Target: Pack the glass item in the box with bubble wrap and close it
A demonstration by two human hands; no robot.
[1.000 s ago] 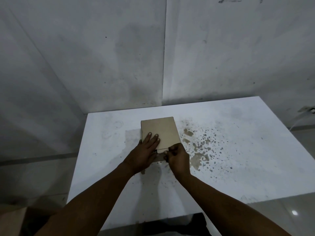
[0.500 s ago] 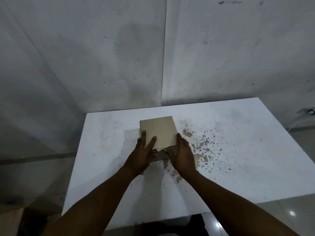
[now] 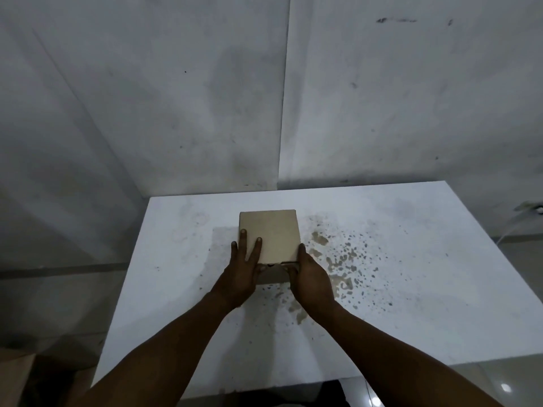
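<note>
Fingers of the left hand (image 3: 239,277) lie straight and flat on the lid of the box (image 3: 270,235), pressing down; thumb hidden. Right hand (image 3: 311,277) cups the box's near right corner, fingers straight along the side, thumb at the front edge. Box sits mid-table (image 3: 411,289), between both hands, lid nearly down, small gap at the near edge. Step looks like final closing. Next move likely tucks the front flap fully in. Glass item and wrap not visible.
</note>
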